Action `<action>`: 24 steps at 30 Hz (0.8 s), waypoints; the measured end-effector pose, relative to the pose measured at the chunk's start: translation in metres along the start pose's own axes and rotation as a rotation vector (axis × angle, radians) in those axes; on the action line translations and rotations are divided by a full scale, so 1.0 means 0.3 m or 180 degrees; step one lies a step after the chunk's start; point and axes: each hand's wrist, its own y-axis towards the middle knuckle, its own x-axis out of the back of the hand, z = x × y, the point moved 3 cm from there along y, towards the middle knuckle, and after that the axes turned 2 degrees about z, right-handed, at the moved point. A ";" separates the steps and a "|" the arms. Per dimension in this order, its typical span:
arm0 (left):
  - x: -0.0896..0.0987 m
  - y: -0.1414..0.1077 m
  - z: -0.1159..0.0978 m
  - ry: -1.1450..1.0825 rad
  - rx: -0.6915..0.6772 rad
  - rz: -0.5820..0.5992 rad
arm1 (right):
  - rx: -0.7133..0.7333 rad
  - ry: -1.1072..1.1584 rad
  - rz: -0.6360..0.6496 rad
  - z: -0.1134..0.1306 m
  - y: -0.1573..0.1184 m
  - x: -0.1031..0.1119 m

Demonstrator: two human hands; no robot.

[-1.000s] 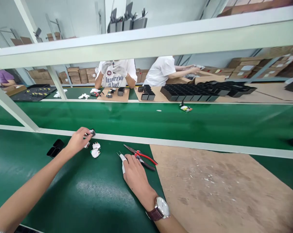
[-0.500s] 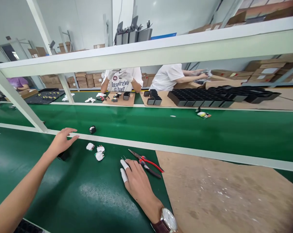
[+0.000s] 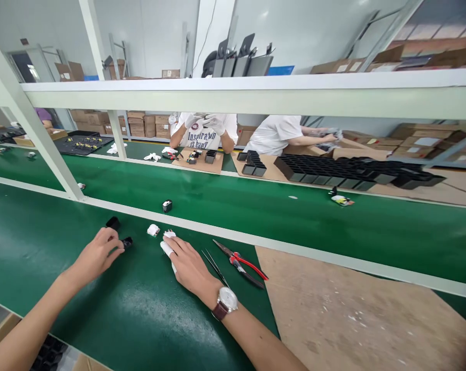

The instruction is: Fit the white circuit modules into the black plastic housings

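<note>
On the left of the green bench, my left hand (image 3: 97,255) has its thumb and fingers closed at a small black piece (image 3: 127,242). Another black case (image 3: 113,222) lies just beyond its fingers. My right hand (image 3: 188,263), with white covers on two fingertips, reaches over a white component (image 3: 170,234) and partly hides what is under the fingers. A second white component (image 3: 153,230) lies between the hands. Tweezers (image 3: 216,268) and red-and-black pliers (image 3: 242,264) lie right of my right hand.
A stained brown board (image 3: 356,304) covers the bench at right. On the green belt (image 3: 225,206) beyond a white rail are a black case (image 3: 167,206) and a yellow-white piece (image 3: 341,200). Across it, people work beside black cases (image 3: 325,170). A slanted post (image 3: 51,123) stands at left.
My right hand has moved left from beside the pliers to the white components, leaving the tweezers on the bench. My left hand has lowered and closed at a black piece. The camera view has shifted.
</note>
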 end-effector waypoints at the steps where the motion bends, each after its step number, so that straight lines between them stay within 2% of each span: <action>1: -0.007 0.012 -0.031 -0.0125 -0.0046 0.0052 | 0.0012 -0.0024 0.0015 0.003 0.015 -0.002; 4: -0.026 0.026 -0.107 -0.0586 -0.0093 0.0239 | -0.0104 -0.0072 0.0055 0.002 0.002 0.009; 9: -0.073 0.030 -0.169 -0.1205 -0.0051 0.0688 | -0.0448 -0.0039 0.0127 -0.022 -0.110 0.055; 14: -0.153 0.130 -0.224 -0.1452 -0.0191 0.0840 | -0.0379 0.0589 -0.0033 -0.018 -0.139 0.064; 16: -0.185 0.185 -0.242 -0.1550 -0.0238 0.0831 | -0.0302 0.0697 -0.0021 -0.010 -0.128 0.050; 19: -0.225 0.236 -0.257 -0.1720 -0.0222 0.0599 | -0.0426 0.0665 -0.0159 -0.015 -0.123 0.039; 24: -0.277 0.196 -0.281 -0.2043 -0.0156 0.0415 | -0.1044 0.1181 -0.0394 -0.051 -0.175 0.055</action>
